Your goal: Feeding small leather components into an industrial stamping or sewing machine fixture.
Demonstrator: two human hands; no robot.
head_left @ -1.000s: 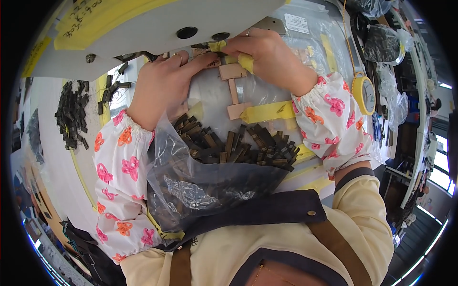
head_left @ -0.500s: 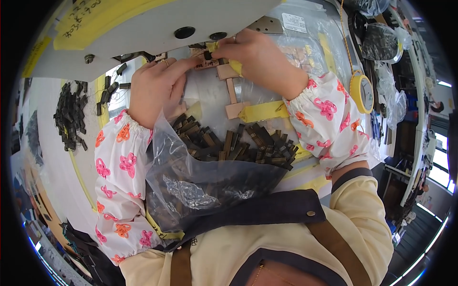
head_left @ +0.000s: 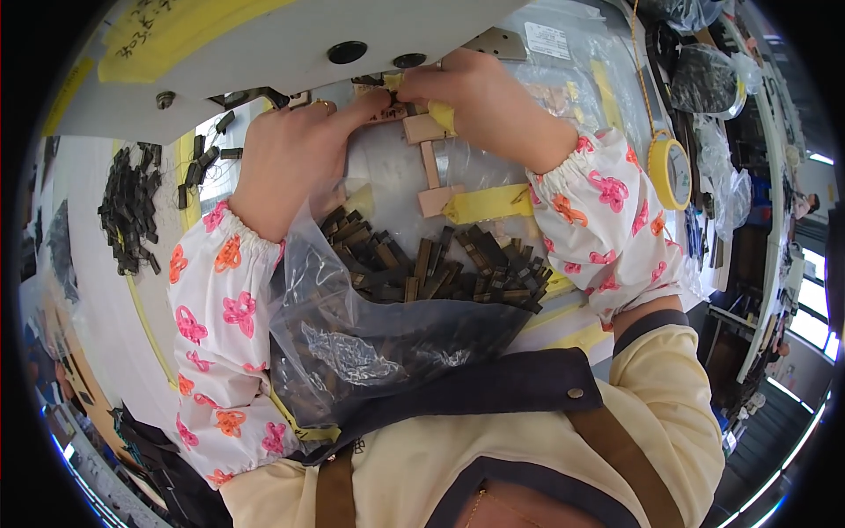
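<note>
Both my hands meet under the light grey head of a sewing machine (head_left: pixel 264 66). My left hand (head_left: pixel 290 154) reaches in with its index finger stretched to a small dark fabric piece (head_left: pixel 393 95), its other fingers curled under. From the other side my right hand (head_left: pixel 484 106) pinches at the same piece, its fingertips partly hidden by the machine. A tan block guide (head_left: pixel 421 129) patched with yellow tape lies just below the fingers. Nearer to me, a clear plastic bag (head_left: pixel 387 343) spills a heap of dark folded strips (head_left: pixel 431 264).
Another pile of dark pieces (head_left: pixel 129 207) lies at the left, with several threaded together beside the machine. A round yellow gauge-like object (head_left: pixel 672 172) hangs on a cord at the right. Plastic-wrapped bundles (head_left: pixel 707 79) stand at the far right.
My left hand has turned slightly and pushed its index finger further right, toward the right fingertips. The right hand has shifted a little; the bag and piles stay as they were.
</note>
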